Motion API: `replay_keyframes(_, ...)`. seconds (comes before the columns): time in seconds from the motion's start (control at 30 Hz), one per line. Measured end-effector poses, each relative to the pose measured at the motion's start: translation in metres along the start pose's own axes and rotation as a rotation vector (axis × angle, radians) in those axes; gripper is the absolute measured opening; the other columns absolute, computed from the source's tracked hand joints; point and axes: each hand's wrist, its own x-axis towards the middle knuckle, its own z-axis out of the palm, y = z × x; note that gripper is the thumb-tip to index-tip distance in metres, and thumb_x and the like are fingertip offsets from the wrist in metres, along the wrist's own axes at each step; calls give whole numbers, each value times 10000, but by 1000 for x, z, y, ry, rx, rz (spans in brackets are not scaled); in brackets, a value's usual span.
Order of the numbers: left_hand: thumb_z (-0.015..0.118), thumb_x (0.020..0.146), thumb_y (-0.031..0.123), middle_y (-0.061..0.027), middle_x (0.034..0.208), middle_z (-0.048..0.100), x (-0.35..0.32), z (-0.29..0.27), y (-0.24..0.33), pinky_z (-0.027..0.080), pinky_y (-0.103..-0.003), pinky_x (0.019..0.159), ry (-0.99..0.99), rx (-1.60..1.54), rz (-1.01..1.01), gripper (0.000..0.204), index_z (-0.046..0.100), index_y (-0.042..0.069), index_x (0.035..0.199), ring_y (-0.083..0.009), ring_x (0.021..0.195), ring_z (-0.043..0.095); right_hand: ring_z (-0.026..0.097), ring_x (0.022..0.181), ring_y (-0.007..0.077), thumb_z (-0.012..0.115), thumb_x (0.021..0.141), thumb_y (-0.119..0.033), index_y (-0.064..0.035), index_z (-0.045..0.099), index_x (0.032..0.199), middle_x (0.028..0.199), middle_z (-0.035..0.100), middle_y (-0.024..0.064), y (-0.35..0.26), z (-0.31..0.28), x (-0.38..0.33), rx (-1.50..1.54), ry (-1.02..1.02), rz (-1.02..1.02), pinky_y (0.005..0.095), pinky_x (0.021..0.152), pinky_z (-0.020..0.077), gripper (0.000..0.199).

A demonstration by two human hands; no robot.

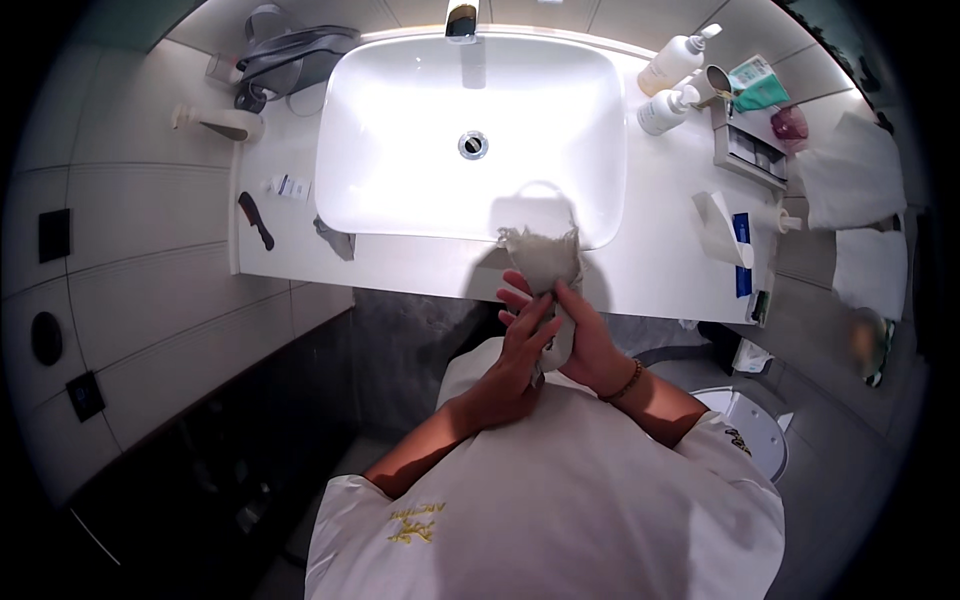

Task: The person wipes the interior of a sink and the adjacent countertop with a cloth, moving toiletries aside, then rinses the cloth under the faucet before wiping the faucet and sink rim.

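A beige-grey cloth (545, 262), shaped like a sock with a ragged, frilly upper edge, is held between my two hands in front of the sink. Its frilly end reaches over the near rim of the white sink (350, 80), and its lower part hangs down toward my shirt. My left hand (518, 352) presses against its left side, fingers lying long and close together across it. From the right, my right hand (590, 345) grips it, thumb on top and fingertips showing past the left edge. Part of the cloth is hidden behind my fingers.
A chrome faucet (462, 20) stands behind the sink. On the left counter lie a dark-handled comb (256, 220), a small tube (292, 187) and a crumpled grey cloth (336, 240). Pump bottles (672, 65), a small drawer box (755, 155) and a blue packet (742, 255) are on the right.
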Motion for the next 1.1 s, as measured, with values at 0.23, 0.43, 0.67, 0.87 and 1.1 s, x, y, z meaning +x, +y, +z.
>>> replay_keyframes(0.23,517,868,-109,-288,1358,494,1,-30,-13,455,-463,1012,433,254,197,395,560,14,1240,-430,1239,525,504,1235,286,286,1032,-380,-45,236,1502,1468,408,149,-43,19,33,-168,45,-237,430,1037,438,580)
replay_keyframes(0.43,508,952,35,-297,1302,533,-28,-59,-31,457,-471,993,657,124,4,347,447,-29,1288,-427,1191,559,572,1121,188,494,981,-190,-1,412,1352,1277,534,97,-26,27,32,-411,171,-137,349,909,524,424)
replay_keyframes(0.67,604,849,217,-295,1526,256,5,-109,-49,113,-525,1172,-3,336,136,739,300,-106,1440,-415,1449,211,397,1315,173,490,1011,-148,-39,323,1452,1413,419,80,55,84,58,-107,305,-132,334,1077,359,484)
replay_keyframes(0.87,573,900,175,-267,1502,326,-1,-156,-90,133,-510,1178,-236,-174,237,614,358,-57,1427,-420,1432,249,520,1219,188,466,1005,-53,-4,440,1371,1319,539,86,70,61,63,-9,221,-202,328,1019,437,371)
replay_keyframes(1.1,459,989,93,-194,1439,442,-13,-221,-171,331,-448,1107,795,331,10,368,474,-54,1326,-341,1321,439,535,1207,374,561,693,145,-87,700,1085,1254,593,177,-37,-30,83,-2301,626,-696,387,1035,434,476)
